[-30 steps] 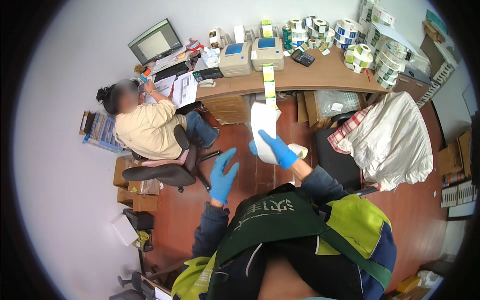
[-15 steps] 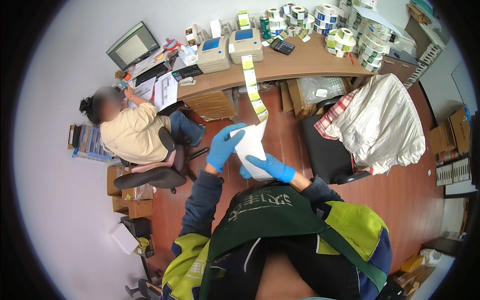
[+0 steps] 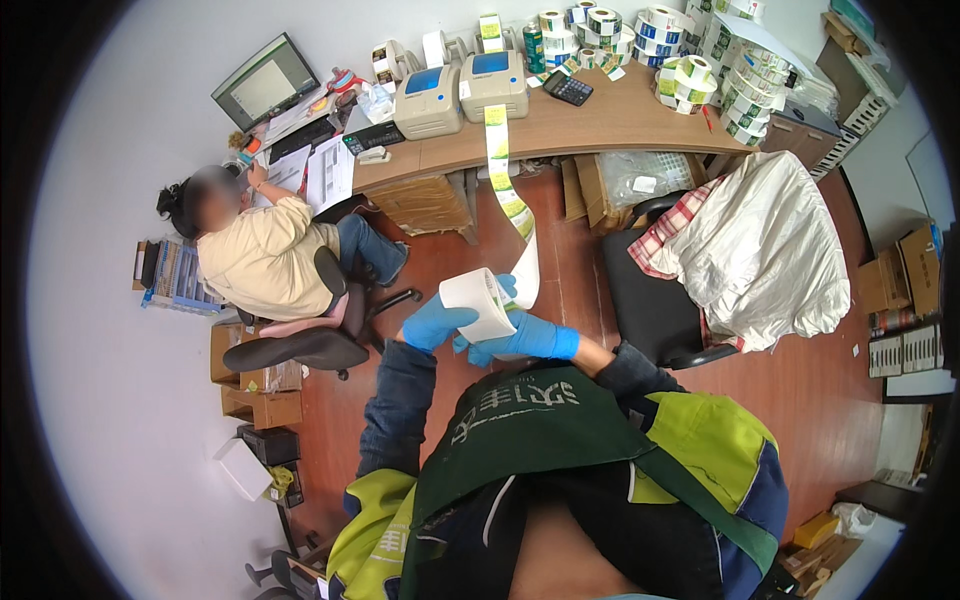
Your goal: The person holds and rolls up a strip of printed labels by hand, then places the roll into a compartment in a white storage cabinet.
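Observation:
A strip of printed labels [image 3: 499, 165] with green and yellow patterns hangs out of a label printer [image 3: 493, 88] on the desk and curves down to my hands. Its near end is looped over into a loose roll [image 3: 470, 296], white backing outward. My left hand [image 3: 434, 322], in a blue glove, is closed on the left side of this roll. From the right, my right hand [image 3: 528, 338], gloved too, grips the lower part of the strip; some of its fingers are hidden behind the paper.
A second label printer [image 3: 427, 100], a calculator [image 3: 568, 88] and stacked label rolls [image 3: 686, 84] stand on the desk. To the left, a person [image 3: 265, 245] sits before a monitor [image 3: 265, 88]. A black chair [image 3: 648, 290] draped with white cloth is on the right.
The strip's near end, earlier held as a flat white bundle, is now curled into a loop. My left hand has moved down and left, and the hanging strip sags lower.

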The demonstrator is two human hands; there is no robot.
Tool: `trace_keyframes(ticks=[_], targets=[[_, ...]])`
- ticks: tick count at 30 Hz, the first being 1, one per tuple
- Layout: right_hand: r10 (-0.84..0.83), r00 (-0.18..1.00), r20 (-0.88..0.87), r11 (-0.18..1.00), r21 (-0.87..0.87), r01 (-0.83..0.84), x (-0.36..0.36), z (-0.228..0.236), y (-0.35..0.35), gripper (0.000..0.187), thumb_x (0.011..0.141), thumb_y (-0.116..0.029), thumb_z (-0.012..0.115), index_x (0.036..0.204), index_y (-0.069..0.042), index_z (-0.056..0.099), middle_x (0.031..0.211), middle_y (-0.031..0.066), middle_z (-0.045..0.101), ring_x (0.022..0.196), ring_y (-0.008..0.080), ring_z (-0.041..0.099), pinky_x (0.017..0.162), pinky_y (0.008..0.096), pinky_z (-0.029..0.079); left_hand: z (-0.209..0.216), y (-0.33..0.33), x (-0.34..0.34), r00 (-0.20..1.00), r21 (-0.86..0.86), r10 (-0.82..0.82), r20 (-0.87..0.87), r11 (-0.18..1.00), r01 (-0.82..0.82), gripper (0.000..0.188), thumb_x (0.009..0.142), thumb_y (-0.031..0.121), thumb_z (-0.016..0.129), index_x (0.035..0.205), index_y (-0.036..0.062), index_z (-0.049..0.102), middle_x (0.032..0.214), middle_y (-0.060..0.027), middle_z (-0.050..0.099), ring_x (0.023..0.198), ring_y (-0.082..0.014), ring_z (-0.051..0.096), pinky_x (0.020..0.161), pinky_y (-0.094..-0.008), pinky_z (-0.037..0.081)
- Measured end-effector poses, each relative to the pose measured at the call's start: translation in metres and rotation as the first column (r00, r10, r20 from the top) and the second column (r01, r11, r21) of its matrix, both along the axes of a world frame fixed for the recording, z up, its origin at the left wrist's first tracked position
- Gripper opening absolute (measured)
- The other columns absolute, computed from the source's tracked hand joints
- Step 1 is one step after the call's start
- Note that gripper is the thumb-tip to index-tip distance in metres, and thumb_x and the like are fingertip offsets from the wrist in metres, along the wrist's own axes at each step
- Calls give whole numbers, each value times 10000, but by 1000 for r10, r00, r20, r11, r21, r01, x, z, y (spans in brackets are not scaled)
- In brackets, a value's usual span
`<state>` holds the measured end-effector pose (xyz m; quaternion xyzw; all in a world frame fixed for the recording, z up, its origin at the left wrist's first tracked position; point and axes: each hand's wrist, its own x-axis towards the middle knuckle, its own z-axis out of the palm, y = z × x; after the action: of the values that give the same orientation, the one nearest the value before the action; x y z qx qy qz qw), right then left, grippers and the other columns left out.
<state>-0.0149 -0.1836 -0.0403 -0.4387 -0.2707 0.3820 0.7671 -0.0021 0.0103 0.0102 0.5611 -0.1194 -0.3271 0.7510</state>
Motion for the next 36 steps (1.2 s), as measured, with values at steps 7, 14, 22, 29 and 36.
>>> trace_keyframes(ticks=[7,14,22,29,36], targets=[[-80,988,134,995,-50,88,11,-19,3,359,922,-124,640,1259,-49,542,1093,35,641,905,112,617,788,274,528,15,-10,-2,996,112,52,66,992,-59,497,834,204,703,1274,21,561,1174,-97,631,1008,-175,624,850,-278,508],[-427,883,192,746,-477,465,15,-15,1,288,891,-155,672,1150,-30,653,1057,89,655,968,124,600,858,300,497,-28,-19,-2,686,198,283,670,822,-533,196,855,62,714,1029,-3,650,933,-48,653,789,-123,629,641,-253,513],[-547,835,-61,804,-318,503,-5,-25,-40,391,949,-338,599,1141,-5,665,1133,115,677,990,225,647,859,339,510,13,-16,-8,585,87,547,599,682,-726,203,853,27,675,1052,-10,684,925,-70,684,826,-141,645,722,-280,514],[-72,581,-811,961,99,258,34,5,-5,431,937,-341,599,1203,-5,553,1149,168,640,1038,295,638,903,413,525,3,-41,-39,392,242,60,918,697,-674,285,732,-58,638,984,57,705,882,-99,656,827,-274,642,734,-342,507],[43,538,-842,935,224,276,97,-37,8,367,873,-88,632,1219,-36,521,1222,158,609,1128,301,594,976,425,495,30,-44,-76,571,322,102,814,740,-591,349,705,-43,649,1005,110,743,838,-60,635,746,-223,600,677,-294,479]])
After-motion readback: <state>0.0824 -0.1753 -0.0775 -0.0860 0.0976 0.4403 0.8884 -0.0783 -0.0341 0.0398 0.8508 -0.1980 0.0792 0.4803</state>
